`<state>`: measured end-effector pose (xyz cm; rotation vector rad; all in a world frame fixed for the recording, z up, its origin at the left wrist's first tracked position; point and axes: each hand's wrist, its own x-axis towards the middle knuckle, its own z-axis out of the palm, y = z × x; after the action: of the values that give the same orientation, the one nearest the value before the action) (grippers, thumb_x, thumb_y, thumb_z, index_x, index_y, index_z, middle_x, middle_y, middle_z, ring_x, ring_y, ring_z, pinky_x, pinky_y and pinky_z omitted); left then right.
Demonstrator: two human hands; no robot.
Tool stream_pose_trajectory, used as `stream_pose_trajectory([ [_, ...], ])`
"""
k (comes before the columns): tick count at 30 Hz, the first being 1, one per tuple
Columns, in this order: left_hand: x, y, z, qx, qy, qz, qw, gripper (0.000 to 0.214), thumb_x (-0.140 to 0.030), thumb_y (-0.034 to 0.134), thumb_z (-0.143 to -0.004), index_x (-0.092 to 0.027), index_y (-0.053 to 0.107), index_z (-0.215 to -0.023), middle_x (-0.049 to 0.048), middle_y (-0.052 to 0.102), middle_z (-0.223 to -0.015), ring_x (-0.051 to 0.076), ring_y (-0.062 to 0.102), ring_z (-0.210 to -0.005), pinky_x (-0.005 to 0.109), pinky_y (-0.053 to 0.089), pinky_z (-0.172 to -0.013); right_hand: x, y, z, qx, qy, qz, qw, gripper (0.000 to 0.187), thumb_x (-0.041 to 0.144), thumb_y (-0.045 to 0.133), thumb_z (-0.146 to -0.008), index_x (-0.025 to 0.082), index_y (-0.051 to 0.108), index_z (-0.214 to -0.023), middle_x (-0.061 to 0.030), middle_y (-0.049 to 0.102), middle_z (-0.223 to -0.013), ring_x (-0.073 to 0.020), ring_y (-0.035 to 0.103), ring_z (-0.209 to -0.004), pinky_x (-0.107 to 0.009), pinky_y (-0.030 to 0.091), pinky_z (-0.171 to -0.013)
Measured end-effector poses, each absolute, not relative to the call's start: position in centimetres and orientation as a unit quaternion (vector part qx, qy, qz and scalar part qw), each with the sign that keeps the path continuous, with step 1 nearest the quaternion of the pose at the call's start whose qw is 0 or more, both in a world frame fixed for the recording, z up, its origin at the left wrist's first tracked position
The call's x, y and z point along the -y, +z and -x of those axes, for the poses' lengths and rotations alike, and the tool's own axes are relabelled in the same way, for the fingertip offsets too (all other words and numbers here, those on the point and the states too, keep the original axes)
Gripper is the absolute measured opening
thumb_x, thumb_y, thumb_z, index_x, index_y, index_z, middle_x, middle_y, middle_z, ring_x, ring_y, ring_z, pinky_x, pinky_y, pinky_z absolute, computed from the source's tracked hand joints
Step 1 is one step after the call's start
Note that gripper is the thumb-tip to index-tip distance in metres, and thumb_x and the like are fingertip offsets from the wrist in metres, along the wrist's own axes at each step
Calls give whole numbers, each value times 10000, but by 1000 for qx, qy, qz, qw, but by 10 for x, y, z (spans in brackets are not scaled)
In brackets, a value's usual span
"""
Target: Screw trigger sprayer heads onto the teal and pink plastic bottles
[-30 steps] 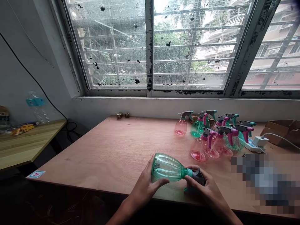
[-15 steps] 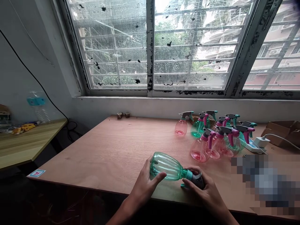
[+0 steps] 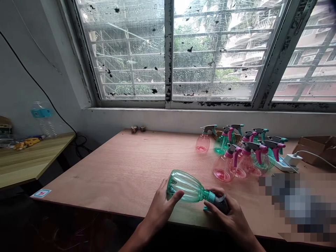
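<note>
A green see-through spray bottle (image 3: 187,188) lies on its side over the near edge of the wooden table (image 3: 126,168), its base pointing left. My left hand (image 3: 160,206) is wrapped round the bottle's body from below. My right hand (image 3: 231,217) is closed on the grey spray head (image 3: 219,203) at the bottle's neck. Further back on the right stand several pink and green spray bottles (image 3: 236,154) with grey, pink and teal heads, upright and close together.
A white power strip (image 3: 285,161) with a cable and a cardboard box (image 3: 315,148) sit at the far right. Two small round objects (image 3: 138,129) lie by the wall under the window. A second table (image 3: 28,159) with a water bottle (image 3: 43,119) stands left. A blurred patch covers the right front.
The bottle and both hands have shifted slightly left and toward me. My right fingers have turned a little round the spray head.
</note>
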<state>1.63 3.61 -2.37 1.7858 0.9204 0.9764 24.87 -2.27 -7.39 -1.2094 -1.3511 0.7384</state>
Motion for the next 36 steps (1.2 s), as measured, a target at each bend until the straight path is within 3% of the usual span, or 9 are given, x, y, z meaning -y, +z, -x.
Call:
stream_pose_trajectory([
  [5,-37,-24,-16,-351,399,-734,423,565,-468,650,-886,-232,506,-1379,96,610,-1318,323,536,-1252,410,416,-1076,24,-65,-246,508,396,500,579,360,484,773,-777,212,682,-996,-18,664,-796,-222,651,-696,-304,595,-603],
  [11,-41,-36,-14,-327,364,-775,399,789,-385,789,-783,-238,413,-1460,116,474,-1467,339,395,-1385,453,308,-1176,22,-64,-248,453,415,486,622,440,523,811,-703,189,683,-959,-6,632,-674,-181,578,-571,-286,549,-528],
  [18,-44,-54,-9,-340,361,-756,427,1097,-391,803,-771,-265,59,-1569,125,283,-1601,343,297,-1456,497,250,-1207,19,-69,-256,519,401,493,571,357,464,779,-761,189,680,-965,-30,669,-781,-204,621,-656,-287,529,-599],
  [23,-45,-55,-8,-343,366,-760,413,967,-428,760,-809,-287,164,-1557,85,235,-1627,327,188,-1499,493,167,-1233,19,-70,-258,527,412,489,560,350,459,759,-787,181,671,-982,-27,656,-766,-198,606,-655,-291,525,-600],
  [27,-44,-51,-10,-334,364,-773,398,1028,-381,767,-810,-328,67,-1561,58,189,-1643,303,199,-1499,485,172,-1234,20,-67,-254,496,416,487,586,372,478,769,-759,184,664,-961,-10,627,-700,-188,584,-594,-288,527,-551],
  [30,-41,-41,-12,-327,363,-771,408,1004,-374,786,-791,-276,149,-1561,91,299,-1604,340,273,-1469,482,227,-1220,21,-64,-252,501,408,489,586,352,472,770,-758,190,672,-945,-4,629,-690,-182,591,-594,-269,509,-555],
  [33,-39,-32,-13,-314,373,-763,424,790,-395,723,-850,-257,322,-1517,92,457,-1511,345,392,-1406,455,339,-1173,22,-64,-251,501,401,493,588,357,476,774,-749,193,675,-941,-4,633,-700,-181,593,-600,-264,497,-560],
  [36,-41,-34,-13,-318,382,-763,412,812,-377,726,-852,-285,286,-1528,76,418,-1541,323,336,-1442,446,317,-1188,21,-64,-251,490,400,495,595,373,487,775,-745,193,662,-945,4,621,-662,-172,567,-568,-263,490,-537],
])
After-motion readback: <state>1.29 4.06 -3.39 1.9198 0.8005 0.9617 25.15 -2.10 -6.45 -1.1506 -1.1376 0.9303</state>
